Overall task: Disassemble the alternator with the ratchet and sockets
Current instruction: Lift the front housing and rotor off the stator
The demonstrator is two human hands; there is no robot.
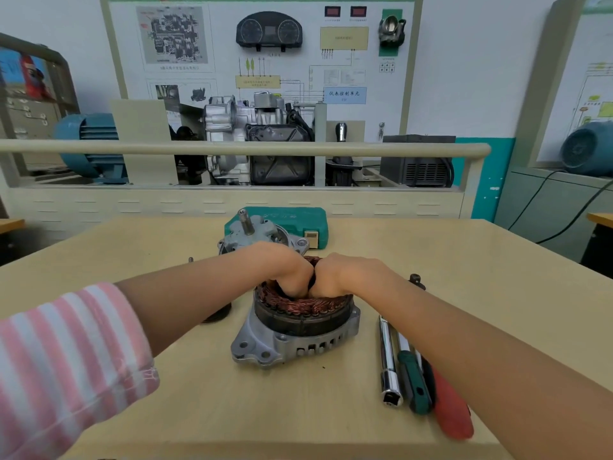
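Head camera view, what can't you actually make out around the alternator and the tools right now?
1. Fingertips of the left hand and right hand: sunk inside the copper stator winding, so what they grip is hidden.
2. Dark round part left of the rear housing: mostly behind the left forearm.
3. Small dark item: partly behind the right forearm.
4. Red handle: its upper end is covered by that forearm.
5. Wall board text: blurred.

**Colours on the bench**

Copper-brown windings (300, 305) over a dull silver housing (292, 343). Teal tool case (285, 220). Chrome extension bar (388, 360); green-and-black handle (414, 383); red handle (452, 410). Pale tan tabletop (205, 403). Pink-and-white striped sleeve (66, 353).
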